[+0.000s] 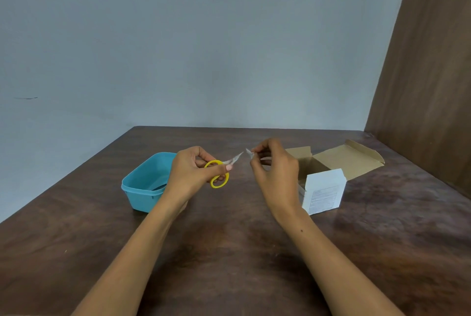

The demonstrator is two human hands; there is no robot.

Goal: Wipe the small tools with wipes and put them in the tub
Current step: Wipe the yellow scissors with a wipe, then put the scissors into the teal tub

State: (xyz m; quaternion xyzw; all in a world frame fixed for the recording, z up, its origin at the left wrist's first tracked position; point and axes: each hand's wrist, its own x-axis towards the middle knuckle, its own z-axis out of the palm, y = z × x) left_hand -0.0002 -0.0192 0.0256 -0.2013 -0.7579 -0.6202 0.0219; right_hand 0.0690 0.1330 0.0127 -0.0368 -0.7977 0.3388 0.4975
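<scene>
My left hand (191, 171) grips small scissors (221, 171) by their yellow ring handles, above the table, with the thin metal blades pointing right and up. My right hand (274, 167) pinches a small white wipe (249, 153) between thumb and fingertips, a short gap to the right of the blade tips. The blue plastic tub (142, 185) stands on the table just left of my left hand. A dark object lies inside it, partly hidden by my wrist.
An open cardboard box (339, 162) with white printed sides stands to the right of my right hand, its flaps folded back. The brown wooden table (229, 252) runs up to a grey wall. A brown wooden panel (428, 86) rises on the right.
</scene>
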